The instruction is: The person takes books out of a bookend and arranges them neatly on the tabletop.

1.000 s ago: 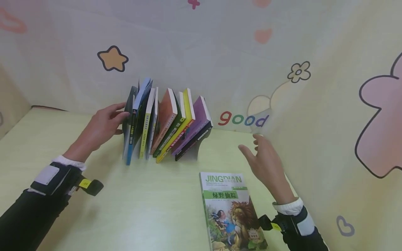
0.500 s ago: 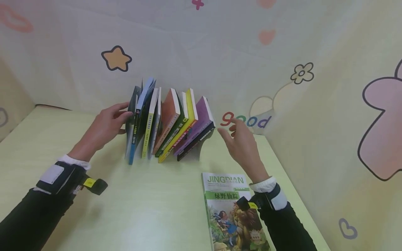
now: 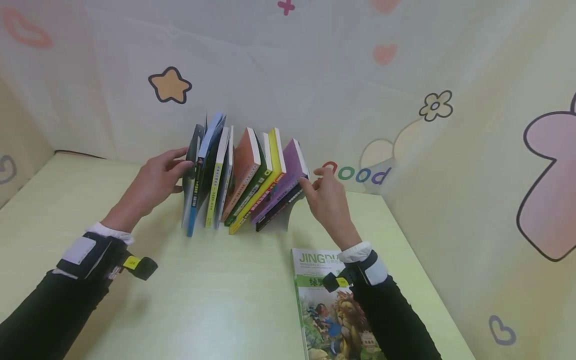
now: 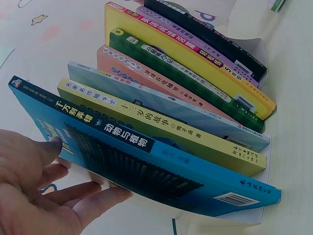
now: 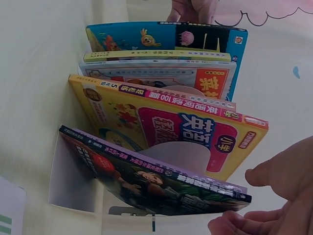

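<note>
A row of several upright books stands in a white holder (image 5: 68,186), the right-hand ones leaning. My left hand (image 3: 157,181) rests at the left end, thumb and fingertips against the outer cover of a blue book (image 4: 217,178). At the other end, my right hand (image 3: 329,207) is beside a black book (image 5: 161,183), its thumb and fingers spread around the upper corner; whether they touch it is unclear. A purple book (image 3: 290,175) leans against the black one. Further left come yellow (image 3: 260,200), green (image 3: 247,197) and orange (image 3: 243,172) books.
A paperback (image 3: 330,320) with a lion on its cover lies flat on the pale table (image 3: 193,310), partly under my right forearm. Behind the row hangs a printed cloth backdrop (image 3: 315,90); another printed panel (image 3: 472,200) borders the right side.
My right hand has moved left, from the table's right side to the black book's end of the row. The left hand stays against the blue book. The head view has shifted slightly.
</note>
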`<state>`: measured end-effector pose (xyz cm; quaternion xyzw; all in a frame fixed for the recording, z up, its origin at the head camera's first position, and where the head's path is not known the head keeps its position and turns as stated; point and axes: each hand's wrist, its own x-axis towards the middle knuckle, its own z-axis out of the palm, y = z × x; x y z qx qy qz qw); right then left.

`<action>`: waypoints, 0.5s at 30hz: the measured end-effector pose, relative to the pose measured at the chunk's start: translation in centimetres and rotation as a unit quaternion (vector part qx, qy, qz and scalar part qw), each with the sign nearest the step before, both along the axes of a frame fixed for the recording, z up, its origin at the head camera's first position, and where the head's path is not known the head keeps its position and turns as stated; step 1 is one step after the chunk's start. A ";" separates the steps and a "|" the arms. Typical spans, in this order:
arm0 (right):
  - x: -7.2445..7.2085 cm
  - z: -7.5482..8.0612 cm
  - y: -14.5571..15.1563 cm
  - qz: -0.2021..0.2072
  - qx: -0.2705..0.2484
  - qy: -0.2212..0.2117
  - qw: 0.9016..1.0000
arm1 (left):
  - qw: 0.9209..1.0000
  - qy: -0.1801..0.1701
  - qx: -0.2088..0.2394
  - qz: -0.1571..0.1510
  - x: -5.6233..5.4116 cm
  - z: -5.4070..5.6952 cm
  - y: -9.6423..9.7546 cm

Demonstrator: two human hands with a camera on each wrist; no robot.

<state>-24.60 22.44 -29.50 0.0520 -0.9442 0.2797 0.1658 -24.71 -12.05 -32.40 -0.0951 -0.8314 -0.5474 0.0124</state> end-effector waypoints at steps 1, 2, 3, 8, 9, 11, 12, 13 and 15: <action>-0.1 -0.1 -0.1 -0.004 -0.007 -0.005 1.000 | 1.000 0.000 0.001 0.000 0.0 0.0 0.0; -0.1 -0.1 -0.3 -0.009 -0.012 -0.011 1.000 | 1.000 0.000 0.001 0.000 0.0 0.0 0.0; -0.2 -0.2 -0.4 -0.013 -0.018 -0.017 1.000 | 1.000 0.000 0.001 0.000 0.0 0.0 0.0; -0.4 -0.4 -0.7 -0.019 -0.029 -0.021 0.999 | 1.000 0.001 0.000 -0.001 0.1 0.0 0.1; -0.5 -0.5 -0.7 -0.019 -0.028 -0.017 0.999 | 1.000 0.003 -0.001 -0.001 0.0 0.0 0.1; -0.6 -0.5 -0.7 -0.020 -0.028 -0.010 0.999 | 1.000 0.005 -0.002 0.001 0.0 0.0 0.1; -0.6 -0.5 -0.7 -0.022 -0.028 -0.007 0.999 | 1.000 0.006 -0.002 0.001 0.0 0.0 0.0; -0.7 -0.5 -0.7 -0.024 -0.029 -0.007 0.999 | 1.000 0.007 -0.003 0.001 0.0 0.0 0.0; -0.8 -0.5 -0.8 -0.029 -0.035 -0.011 0.999 | 1.000 0.008 -0.002 0.001 0.0 -0.1 0.0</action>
